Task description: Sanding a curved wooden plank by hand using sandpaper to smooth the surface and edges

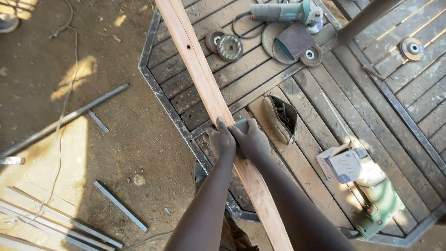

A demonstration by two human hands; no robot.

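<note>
Both hands gripping the wooden plank (200, 69): left hand (220, 141) and right hand (252, 138) closed, touching. Right is also pressing a dark pad onto it. Black pouch (281, 118) lying just right of the plank.

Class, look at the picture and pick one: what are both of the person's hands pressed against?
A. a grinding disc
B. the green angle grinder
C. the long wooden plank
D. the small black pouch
C: the left hand and right hand sit side by side on the long wooden plank, while the grinder, pouch and discs lie untouched on the table.

Left hand (220, 141), right hand (251, 138) grip long wooden strip (200, 74) over slatted table (260, 74); angle grinder (285, 11) beyond.
</note>
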